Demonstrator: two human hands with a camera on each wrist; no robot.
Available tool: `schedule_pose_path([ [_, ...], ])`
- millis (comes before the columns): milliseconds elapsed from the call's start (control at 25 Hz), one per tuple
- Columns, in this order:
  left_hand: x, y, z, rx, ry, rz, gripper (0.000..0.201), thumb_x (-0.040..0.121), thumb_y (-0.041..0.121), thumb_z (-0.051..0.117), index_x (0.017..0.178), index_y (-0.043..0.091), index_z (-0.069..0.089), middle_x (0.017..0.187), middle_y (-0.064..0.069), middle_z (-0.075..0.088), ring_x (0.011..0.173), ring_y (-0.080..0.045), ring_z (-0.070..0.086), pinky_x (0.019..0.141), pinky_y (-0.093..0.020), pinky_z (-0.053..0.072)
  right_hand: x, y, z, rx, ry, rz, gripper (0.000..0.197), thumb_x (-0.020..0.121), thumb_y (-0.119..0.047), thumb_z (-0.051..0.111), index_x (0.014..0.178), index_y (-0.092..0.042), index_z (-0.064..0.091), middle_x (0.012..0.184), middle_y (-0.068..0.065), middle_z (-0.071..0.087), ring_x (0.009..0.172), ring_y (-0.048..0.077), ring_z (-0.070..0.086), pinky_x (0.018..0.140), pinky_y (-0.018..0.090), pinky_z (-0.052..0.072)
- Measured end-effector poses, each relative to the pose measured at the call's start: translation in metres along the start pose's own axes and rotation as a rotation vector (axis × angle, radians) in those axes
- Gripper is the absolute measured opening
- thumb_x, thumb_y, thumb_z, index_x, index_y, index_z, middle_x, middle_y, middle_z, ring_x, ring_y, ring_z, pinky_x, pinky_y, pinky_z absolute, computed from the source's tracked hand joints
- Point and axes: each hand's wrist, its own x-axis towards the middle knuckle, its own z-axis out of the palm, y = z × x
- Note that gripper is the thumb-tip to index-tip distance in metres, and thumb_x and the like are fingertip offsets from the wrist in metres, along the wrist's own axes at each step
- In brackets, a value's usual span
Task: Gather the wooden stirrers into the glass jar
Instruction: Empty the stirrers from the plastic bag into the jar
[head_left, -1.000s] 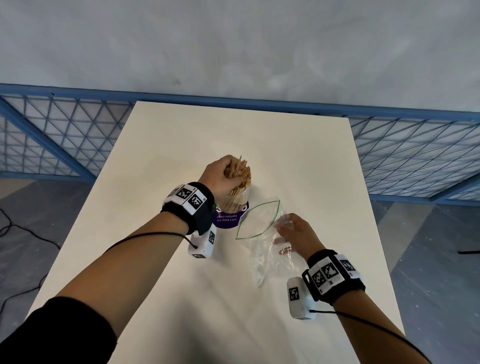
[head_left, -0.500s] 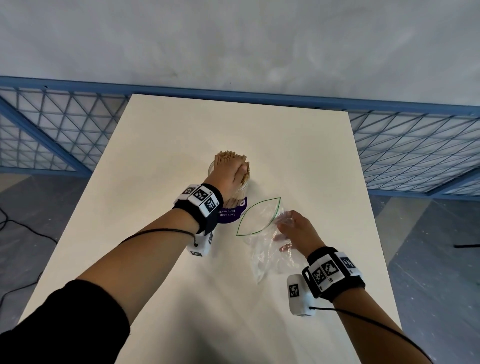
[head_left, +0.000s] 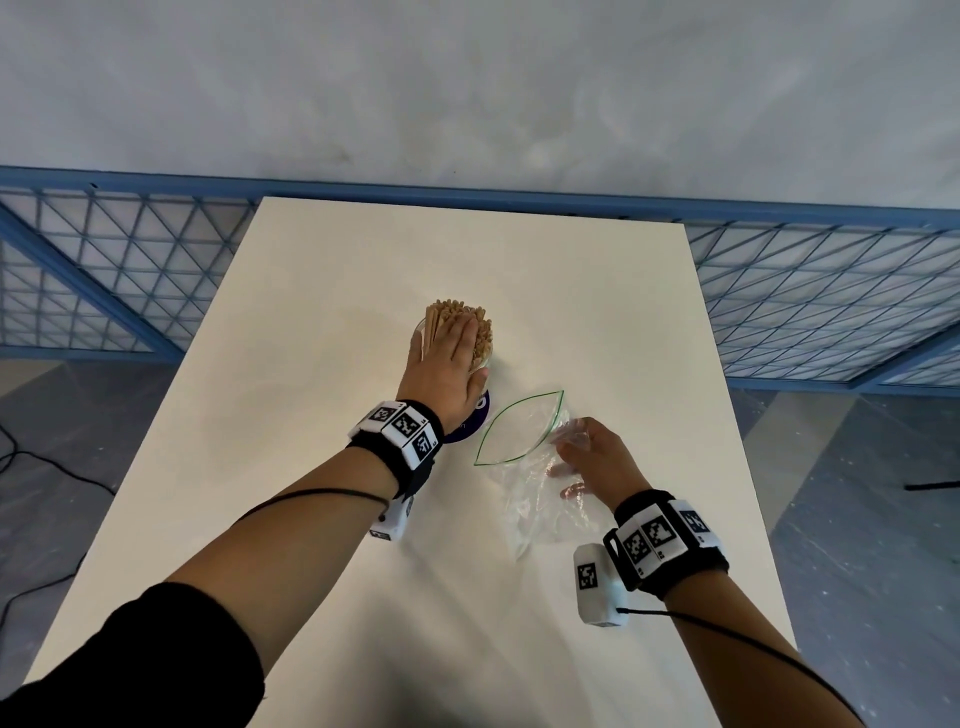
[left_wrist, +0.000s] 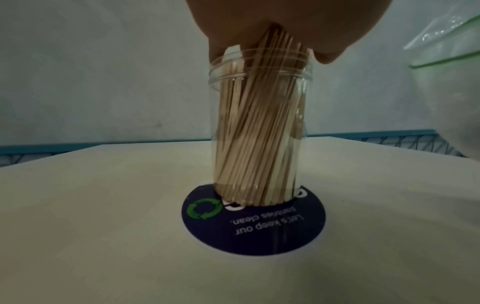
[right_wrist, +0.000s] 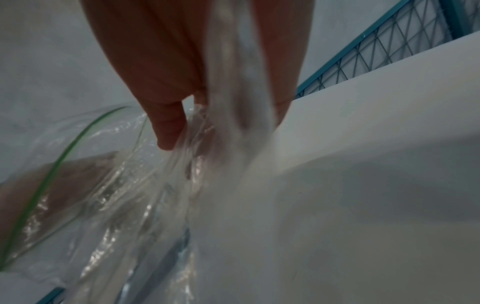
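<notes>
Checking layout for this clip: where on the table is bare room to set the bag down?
Bare table lies left of the left hand and beyond the glass jar. It is crowded between jar, purple coaster and plastic bag, which the right hand holds.

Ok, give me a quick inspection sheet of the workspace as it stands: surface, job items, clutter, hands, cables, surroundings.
Surface: white table, no loose stirrers seen on it.
Job's things: glass jar upright on a round purple coaster; wooden stirrers stand packed inside, tops above the rim.
Clutter: clear zip bag with green-edged mouth open, beside the jar; looks empty.
Hands: left hand lies flat, fingers straight, on the stirrer tops; right hand grips the bag.
Cables: black wrist-camera cables along both forearms; another on the floor at left.
Surroundings: blue mesh fence around the table, grey wall behind.
</notes>
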Motion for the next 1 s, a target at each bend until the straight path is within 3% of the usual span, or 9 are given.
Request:
schedule_pose_path([
  [120,-0.005,0.008,-0.010,-0.103,0.083,-0.062,0.058,0.092,0.042,0.031,0.142,0.012,0.030,0.153,-0.009,0.027,0.143,-0.026,0.021,0.116,-0.050,0.019,-0.006,-0.001,-0.006,0.007,0.019,-0.024,0.004,0.090,-0.007,0.052,0.093,-0.010,0.052,0.091,-0.005,0.064,0.061,0.019,0.063,0.046,0.028,0.050],
  [240,-0.026,0.021,-0.017,-0.390,0.429,0.043,0.052,0.085,0.047,0.039,0.115,0.010,0.059,0.127,-0.015,0.052,0.121,-0.031,0.048,0.100,-0.047,0.042,-0.012,-0.003,-0.010,0.001,0.033,-0.054,0.007,0.090,-0.008,0.054,0.097,-0.006,0.052,0.093,-0.002,0.064,0.054,0.013,0.066,0.042,0.026,0.050],
  [360,-0.060,0.044,-0.022,-0.554,0.036,0.159,0.053,0.078,0.057,0.055,0.115,0.019,0.059,0.137,-0.011,0.041,0.131,-0.025,0.036,0.108,-0.040,0.031,-0.025,-0.008,-0.008,-0.029,0.008,-0.105,0.011,0.091,-0.006,0.052,0.102,-0.001,0.051,0.090,-0.001,0.062,0.049,0.007,0.065,0.039,0.021,0.048],
  [440,-0.074,0.050,-0.021,-0.585,-0.272,0.105,0.043,0.080,0.043,0.065,0.114,0.018,0.060,0.138,-0.010,0.045,0.130,-0.026,0.041,0.108,-0.038,0.035,-0.035,-0.012,-0.006,-0.042,-0.049,-0.128,0.004,0.092,-0.009,0.052,0.095,-0.011,0.053,0.090,-0.003,0.062,0.053,0.007,0.066,0.041,0.022,0.050],
  [480,-0.077,0.050,-0.020,-0.670,-0.273,0.061,0.034,0.083,0.033,0.065,0.110,0.012,0.063,0.130,-0.012,0.054,0.119,-0.028,0.052,0.101,-0.037,0.043,-0.041,-0.014,-0.005,-0.042,-0.066,-0.127,0.006,0.091,-0.011,0.053,0.093,-0.016,0.052,0.092,-0.005,0.063,0.056,0.008,0.066,0.043,0.024,0.050],
  [560,-0.080,0.046,-0.019,-0.769,-0.072,-0.071,0.025,0.089,0.025,0.058,0.102,0.005,0.066,0.106,-0.018,0.065,0.090,-0.024,0.060,0.082,-0.029,0.047,-0.050,-0.014,-0.005,-0.046,-0.025,-0.110,0.010,0.089,-0.014,0.057,0.096,-0.020,0.052,0.093,-0.004,0.063,0.062,0.013,0.063,0.047,0.025,0.051],
  [720,-0.087,0.044,-0.027,-0.972,0.248,-0.314,0.022,0.092,0.024,0.054,0.096,0.005,0.064,0.074,-0.004,0.056,0.073,-0.025,0.056,0.065,-0.030,0.046,-0.063,-0.012,0.000,0.079,0.202,-0.130,0.009,0.091,-0.019,0.053,0.097,-0.012,0.052,0.094,0.005,0.060,0.063,0.019,0.059,0.052,0.029,0.051],
  [880,-0.094,0.055,-0.032,-0.966,0.301,-0.265,0.027,0.092,0.029,0.053,0.093,0.004,0.062,0.077,-0.018,0.064,0.073,-0.032,0.061,0.069,-0.041,0.054,-0.070,-0.021,0.021,0.165,0.304,-0.181,0.021,0.096,-0.027,0.040,0.098,-0.009,0.051,0.084,0.002,0.059,0.061,0.020,0.057,0.049,0.029,0.049],
  [1000,-0.102,0.055,-0.035,-0.976,0.352,-0.238,0.033,0.092,0.032,0.052,0.088,0.003,0.065,0.075,-0.016,0.066,0.067,-0.026,0.062,0.065,-0.027,0.054,-0.075,-0.022,0.025,0.077,0.558,-0.323,0.024,0.096,-0.025,0.039,0.087,-0.006,0.052,0.067,0.000,0.056,0.058,0.017,0.052,0.054,0.025,0.043],
])
